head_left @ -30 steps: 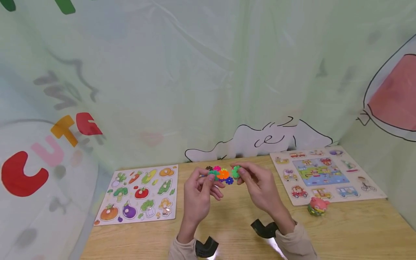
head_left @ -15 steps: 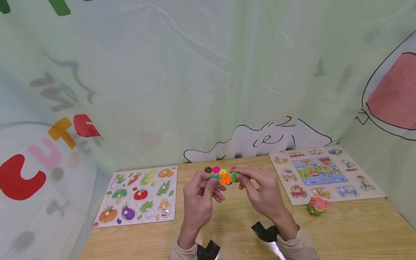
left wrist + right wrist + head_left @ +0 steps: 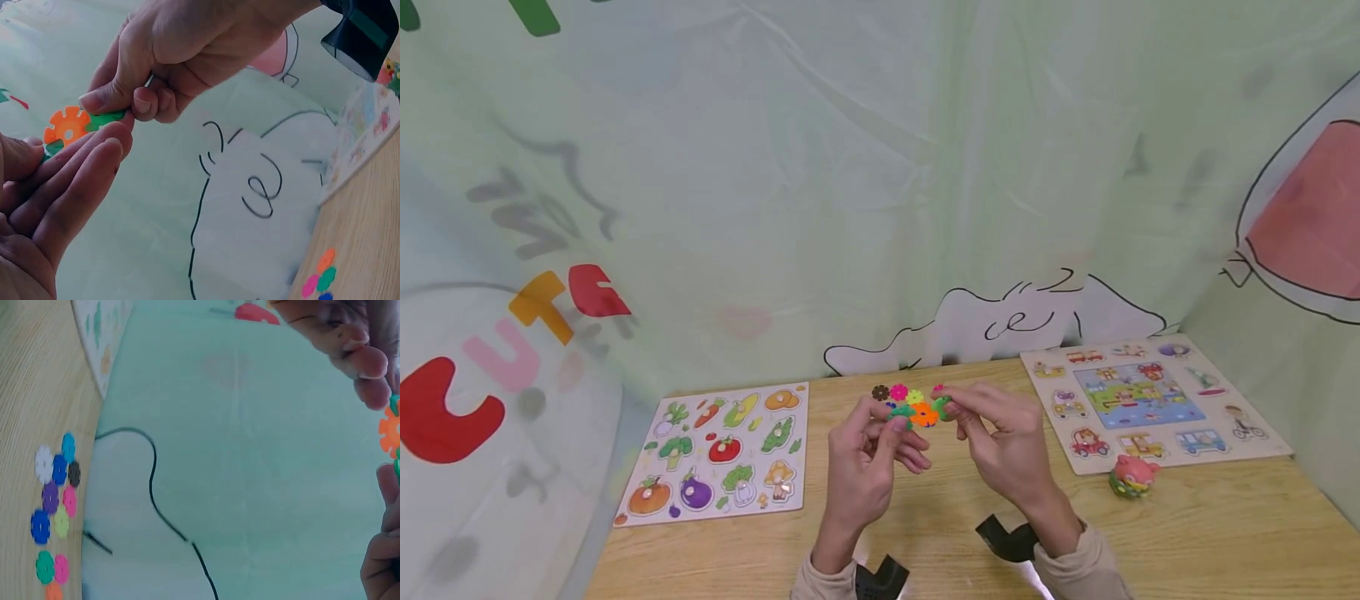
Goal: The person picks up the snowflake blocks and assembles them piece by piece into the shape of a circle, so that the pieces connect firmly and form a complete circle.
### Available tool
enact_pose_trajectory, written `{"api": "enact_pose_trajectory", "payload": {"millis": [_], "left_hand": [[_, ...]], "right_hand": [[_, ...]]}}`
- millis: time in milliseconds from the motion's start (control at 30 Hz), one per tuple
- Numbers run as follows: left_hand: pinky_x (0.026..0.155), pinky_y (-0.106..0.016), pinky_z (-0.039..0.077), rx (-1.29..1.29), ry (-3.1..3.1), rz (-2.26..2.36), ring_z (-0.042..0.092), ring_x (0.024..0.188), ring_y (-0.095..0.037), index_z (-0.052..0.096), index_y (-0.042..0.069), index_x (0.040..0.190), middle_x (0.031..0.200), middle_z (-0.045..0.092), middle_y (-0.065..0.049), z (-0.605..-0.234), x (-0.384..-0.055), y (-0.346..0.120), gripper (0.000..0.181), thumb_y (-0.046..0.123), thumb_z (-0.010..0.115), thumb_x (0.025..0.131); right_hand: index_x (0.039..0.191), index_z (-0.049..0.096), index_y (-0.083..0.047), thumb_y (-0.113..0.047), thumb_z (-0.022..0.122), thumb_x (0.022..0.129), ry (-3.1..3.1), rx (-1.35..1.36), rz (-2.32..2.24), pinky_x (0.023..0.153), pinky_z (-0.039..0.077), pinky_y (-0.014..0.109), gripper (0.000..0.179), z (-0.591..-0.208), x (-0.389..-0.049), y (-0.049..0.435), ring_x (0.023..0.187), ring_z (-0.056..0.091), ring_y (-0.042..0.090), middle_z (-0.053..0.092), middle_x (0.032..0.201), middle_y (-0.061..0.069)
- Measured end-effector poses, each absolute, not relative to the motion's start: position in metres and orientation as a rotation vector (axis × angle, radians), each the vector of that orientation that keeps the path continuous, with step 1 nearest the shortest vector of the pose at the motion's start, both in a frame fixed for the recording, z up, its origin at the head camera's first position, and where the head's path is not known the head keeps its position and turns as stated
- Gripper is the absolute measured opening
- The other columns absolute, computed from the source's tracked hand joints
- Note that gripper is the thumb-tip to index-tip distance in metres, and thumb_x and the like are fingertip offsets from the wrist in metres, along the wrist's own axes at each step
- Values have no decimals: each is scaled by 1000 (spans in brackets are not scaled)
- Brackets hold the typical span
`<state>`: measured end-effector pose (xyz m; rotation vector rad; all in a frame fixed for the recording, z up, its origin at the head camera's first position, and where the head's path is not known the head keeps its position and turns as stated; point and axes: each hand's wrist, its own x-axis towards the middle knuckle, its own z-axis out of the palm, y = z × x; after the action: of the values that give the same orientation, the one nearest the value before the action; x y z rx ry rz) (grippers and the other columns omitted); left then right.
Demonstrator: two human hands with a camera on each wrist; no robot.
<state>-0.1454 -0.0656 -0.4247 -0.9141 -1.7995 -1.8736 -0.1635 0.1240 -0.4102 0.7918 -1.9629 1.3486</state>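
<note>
In the head view, my left hand (image 3: 861, 479) pinches a green snowflake disc (image 3: 901, 416) between thumb and fingers. An orange snowflake disc (image 3: 926, 415) is attached to its right side, standing at an angle to it. My right hand (image 3: 1011, 442) pinches another green snowflake disc (image 3: 942, 407) against the orange one's right edge. The left wrist view shows the orange disc (image 3: 67, 125) between both green ones, with the right-hand green disc (image 3: 105, 119) meeting its rim. Fingers hide how deeply the slots engage. All three are held above the table.
Several loose snowflake discs (image 3: 50, 498) lie on the wooden table (image 3: 955, 533) behind the hands. A vegetable puzzle board (image 3: 718, 450) is at the left, a vehicle puzzle board (image 3: 1150, 404) at the right. A pink-topped toy (image 3: 1133, 476) sits before the right board. A printed curtain (image 3: 880, 183) hangs behind.
My right hand has brought its green disc leftward from apart to against the orange disc. The orange disc has tilted, and my left hand has shifted slightly right and down.
</note>
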Motion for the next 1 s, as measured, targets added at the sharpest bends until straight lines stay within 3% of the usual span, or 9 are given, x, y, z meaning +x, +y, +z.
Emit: {"api": "enact_pose_trajectory", "payload": {"millis": [400,667,767,1000], "left_hand": [[51,-33,63,-930,-1889,-1949,76,58,-29,55,-5,99,76,75,-27,-426,-146,-74,11,-8,49,108],[53,-41,64,-715,-2105,-1908,75,60,-32,66,-1,99,79,76,-22,-430,-150,-83,17,4,53,110],[54,-41,65,-629,-2178,-1891,74,59,-28,70,0,99,79,74,-23,-430,-150,-85,21,11,56,110],[47,-33,59,-559,-2414,-1931,62,47,-9,65,6,131,71,71,-19,-427,-150,-88,25,16,59,110]], "right_hand": [[101,81,3,25,75,80,-1936,819,1371,52,49,15,31,-416,-165,121,57,55,5,74,77,7],[114,76,3,19,80,80,-2011,858,1409,57,53,14,39,-416,-167,122,58,61,4,75,75,2],[110,72,3,19,80,80,-2006,825,1451,59,56,15,34,-418,-168,120,57,62,7,77,76,6],[92,75,-5,12,83,82,-2031,754,1512,53,54,17,21,-428,-168,109,55,61,7,75,72,3]]}}
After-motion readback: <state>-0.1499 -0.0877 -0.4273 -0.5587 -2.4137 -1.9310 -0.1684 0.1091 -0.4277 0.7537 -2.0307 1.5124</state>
